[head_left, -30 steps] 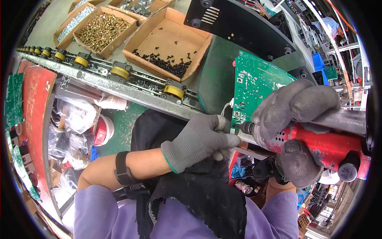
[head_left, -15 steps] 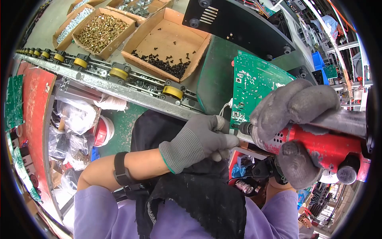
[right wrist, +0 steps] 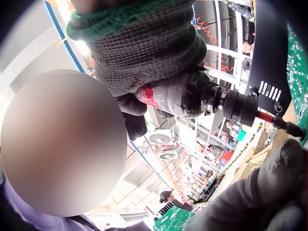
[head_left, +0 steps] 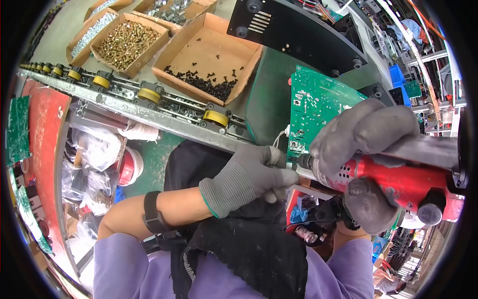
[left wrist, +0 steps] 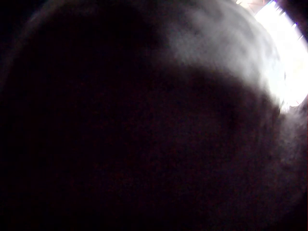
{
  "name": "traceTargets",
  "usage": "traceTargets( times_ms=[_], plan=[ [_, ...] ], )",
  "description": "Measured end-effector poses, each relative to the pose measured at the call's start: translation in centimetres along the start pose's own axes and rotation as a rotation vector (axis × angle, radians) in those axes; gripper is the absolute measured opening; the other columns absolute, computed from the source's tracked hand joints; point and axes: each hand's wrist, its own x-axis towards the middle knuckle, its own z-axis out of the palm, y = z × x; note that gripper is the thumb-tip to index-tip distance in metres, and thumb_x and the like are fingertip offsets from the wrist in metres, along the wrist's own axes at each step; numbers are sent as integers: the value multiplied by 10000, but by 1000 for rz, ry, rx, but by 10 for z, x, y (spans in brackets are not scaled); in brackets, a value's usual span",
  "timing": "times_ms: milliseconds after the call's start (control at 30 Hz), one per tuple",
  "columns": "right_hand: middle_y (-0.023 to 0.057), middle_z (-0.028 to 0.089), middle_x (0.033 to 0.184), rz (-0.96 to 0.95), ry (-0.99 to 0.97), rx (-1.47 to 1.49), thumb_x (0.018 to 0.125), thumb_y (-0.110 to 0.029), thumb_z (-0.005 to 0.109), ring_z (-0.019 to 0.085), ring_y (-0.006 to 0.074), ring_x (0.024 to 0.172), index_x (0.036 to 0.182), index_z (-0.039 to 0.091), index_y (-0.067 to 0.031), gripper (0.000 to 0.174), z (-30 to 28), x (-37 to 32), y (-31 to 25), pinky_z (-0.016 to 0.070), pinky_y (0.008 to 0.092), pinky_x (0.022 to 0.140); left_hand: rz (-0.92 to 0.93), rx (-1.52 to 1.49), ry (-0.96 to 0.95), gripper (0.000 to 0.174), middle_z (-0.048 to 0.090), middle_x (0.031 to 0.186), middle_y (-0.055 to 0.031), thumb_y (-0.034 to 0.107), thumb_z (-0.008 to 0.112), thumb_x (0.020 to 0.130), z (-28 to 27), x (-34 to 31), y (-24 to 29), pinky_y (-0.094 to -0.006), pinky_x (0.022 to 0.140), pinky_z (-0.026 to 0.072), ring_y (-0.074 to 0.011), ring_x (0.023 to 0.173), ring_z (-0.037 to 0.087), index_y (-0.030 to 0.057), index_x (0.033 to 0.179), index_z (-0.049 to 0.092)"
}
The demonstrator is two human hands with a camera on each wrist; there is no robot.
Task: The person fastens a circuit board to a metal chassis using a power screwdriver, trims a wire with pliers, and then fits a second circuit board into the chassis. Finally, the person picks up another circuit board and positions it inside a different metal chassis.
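Right hand: grey-gloved, clamped firmly round a red power screwdriver.
Screwdriver nose: pointed at the near left corner of a circuit board; impossible to tell whether touching a screw there.
Left hand: also grey-gloved, fingers bent and drawn close together beside that same corner; cannot tell whether pinching anything, with the left wrist view mostly dark.
Circuit board: green, at the near edge of the bench, partly hidden behind the right hand.
Yellow rollers: lined up along the bench's near edge, left of the circuit board.
Black panel: slotted, just beyond the circuit board.
Screw tray: shallow, with black screws gathered mostly toward the near side.
Brass-coloured fasteners: heaped in a smaller tray to the left.
Far background: a capped person, small in the right wrist view.
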Motion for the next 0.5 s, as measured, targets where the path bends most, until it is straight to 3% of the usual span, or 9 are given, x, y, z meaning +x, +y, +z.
traceTargets(
  times_ms=[100, 133, 167, 233, 267, 367, 400, 467, 500],
  plan=[
    [107, 548, 842, -117, 47, -210, 777, -77, 732, 519, 155, 613, 1140, 452, -39, 460, 4, -10, -1, 486, 310, 565, -3, -66, -64, 237, 632, 711, -58, 158, 688, 864, 0, 0, -2, -207, 497, 499, -91, 606, 627, -49, 929, 592],
    [98, 523, 845, -10, 259, -44, 761, -81, 760, 506, 156, 612, 1134, 460, -38, 481, 15, -16, -8, 471, 311, 539, 33, -37, -74, 239, 629, 701, -57, 171, 681, 869, -2, 0, -4, -218, 500, 500, -92, 600, 622, -45, 925, 596],
    [105, 523, 866, -3, 215, 67, 754, -64, 766, 515, 166, 631, 1133, 469, -48, 482, 7, -18, -3, 484, 323, 543, 74, 45, -124, 237, 619, 681, -53, 196, 663, 878, -5, 0, -3, -233, 503, 501, -94, 585, 611, -30, 925, 605],
    [117, 521, 907, 24, 133, 289, 742, -29, 777, 532, 185, 669, 1132, 487, -69, 488, -10, -23, 5, 510, 346, 553, -32, 229, -223, 303, 644, 735, -39, 245, 640, 894, -18, -7, 19, -200, 541, 508, -83, 602, 628, -12, 1055, 627],
    [117, 502, 915, -3, 137, 292, 764, -108, 757, 512, 187, 662, 1141, 486, -79, 465, -14, -28, 1, 484, 340, 518, -27, 287, -86, 275, 617, 687, -45, 250, 639, 886, -29, -19, 34, -230, 536, 505, -94, 560, 615, 8, 1016, 630],
    [117, 444, 937, -219, 341, 86, 832, -346, 695, 451, 192, 640, 1167, 482, -108, 462, -12, -42, -25, 404, 323, 412, 340, 979, 274, 203, 637, 724, -115, 213, 620, 853, -63, -4, 68, -361, 615, 516, -220, 671, 662, 37, 956, 624],
    [123, 448, 908, -319, 462, 9, 819, -317, 683, 425, 187, 583, 1066, 497, -94, 382, -6, -35, -24, 361, 290, 426, 460, 1221, 452, 176, 651, 774, -145, 190, 605, 844, -81, 7, 76, -403, 649, 514, -263, 740, 674, 45, 944, 623],
    [124, 445, 892, -405, 646, 22, 807, -292, 677, 414, 194, 571, 1000, 482, -94, 338, 2, -24, -21, 346, 290, 439, 312, 1406, 568, 181, 672, 924, -157, 156, 594, 825, -110, 35, 97, -431, 718, 519, -315, 892, 660, 65, 972, 647],
    [123, 445, 884, -390, 657, 28, 805, -293, 676, 411, 197, 571, 985, 478, -95, 333, 2, -24, -22, 345, 292, 442, 309, 1421, 611, 181, 672, 924, -157, 156, 594, 825, -123, 44, 103, -431, 718, 519, -315, 892, 660, 65, 972, 647]
  ],
)
